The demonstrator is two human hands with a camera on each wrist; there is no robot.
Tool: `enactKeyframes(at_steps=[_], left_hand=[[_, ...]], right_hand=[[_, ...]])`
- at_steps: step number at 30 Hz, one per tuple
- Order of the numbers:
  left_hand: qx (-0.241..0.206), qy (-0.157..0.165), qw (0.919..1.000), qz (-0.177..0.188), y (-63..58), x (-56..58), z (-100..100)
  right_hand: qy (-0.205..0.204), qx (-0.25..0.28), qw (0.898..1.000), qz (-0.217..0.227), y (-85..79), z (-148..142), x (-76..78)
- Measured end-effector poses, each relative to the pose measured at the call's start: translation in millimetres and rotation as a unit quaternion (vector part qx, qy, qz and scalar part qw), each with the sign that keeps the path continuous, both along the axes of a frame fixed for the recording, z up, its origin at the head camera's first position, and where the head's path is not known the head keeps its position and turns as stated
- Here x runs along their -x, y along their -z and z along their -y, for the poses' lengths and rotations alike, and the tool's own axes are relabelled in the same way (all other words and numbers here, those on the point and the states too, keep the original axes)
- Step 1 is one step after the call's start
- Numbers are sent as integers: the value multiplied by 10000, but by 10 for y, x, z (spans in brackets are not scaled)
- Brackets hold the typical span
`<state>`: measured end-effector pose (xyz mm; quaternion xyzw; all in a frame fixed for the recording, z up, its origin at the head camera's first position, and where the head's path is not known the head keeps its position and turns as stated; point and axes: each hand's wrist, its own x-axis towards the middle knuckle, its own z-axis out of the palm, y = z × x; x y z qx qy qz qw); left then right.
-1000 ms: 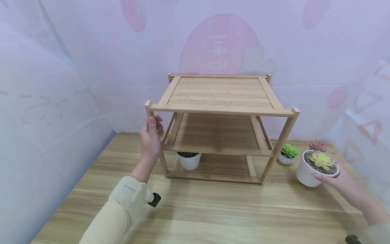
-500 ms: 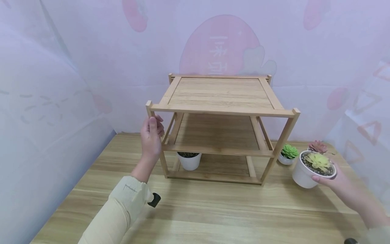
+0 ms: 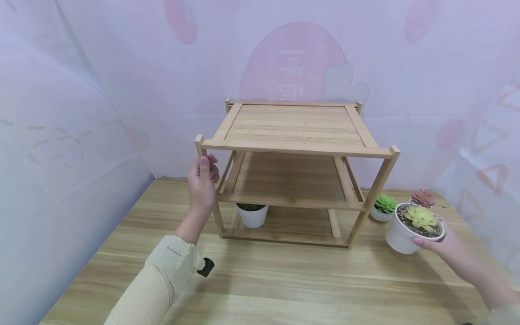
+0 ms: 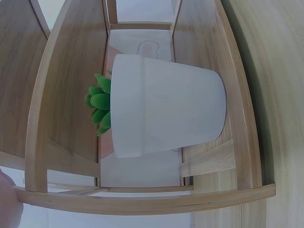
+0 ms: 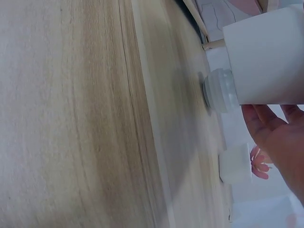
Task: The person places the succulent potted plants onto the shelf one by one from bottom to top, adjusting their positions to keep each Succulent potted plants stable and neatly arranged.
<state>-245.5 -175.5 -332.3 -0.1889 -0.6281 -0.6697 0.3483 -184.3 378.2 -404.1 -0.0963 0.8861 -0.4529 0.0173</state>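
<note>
My left hand (image 3: 201, 180) grips the front left post of a three-tier wooden shelf (image 3: 300, 147), just under the top tier. On the bottom tier, at the left, a white pot (image 3: 253, 216) holds a plant that the middle tier mostly hides; its green leaves (image 4: 99, 102) show in the left wrist view. Over at the right, my right hand (image 3: 440, 241) holds a white potted succulent (image 3: 414, 228) with pale yellow leaves and dark gravel, thumb on the near side of the rim. In the right wrist view the pot (image 5: 268, 57) hangs above the tabletop, its fingers along one side.
Behind the held pot stand a small green succulent (image 3: 385, 204) in a low pot and a pink succulent (image 3: 423, 197), partly hidden. Everything rests on a wood-grain table (image 3: 284, 284). Printed fabric (image 3: 183, 81) hangs behind and along both sides.
My right hand has carried the yellow succulent a little to the left and nearer to me. My left hand keeps its grip on the post, and the shelf stays in place.
</note>
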Motion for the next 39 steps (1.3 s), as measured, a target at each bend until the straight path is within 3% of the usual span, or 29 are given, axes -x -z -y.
enactKeyframes(at_steps=[10, 22, 32, 39], left_hand=[[13, -9, 10000, 40, 13, -15, 1], [2, 26, 10000, -18, 8, -13, 0], [-60, 50, 10000, 12, -3, -7, 0], [-49, 64, 10000, -37, 0, 1, 1]], right_hand=[[-19, 111, 9999, 8, -1, 54, -55], [-15, 154, 9989, -445, 69, 120, -101], [-164, 50, 9984, -533, 66, 145, -101], [-283, 325, 9983, -392, 59, 202, -137]])
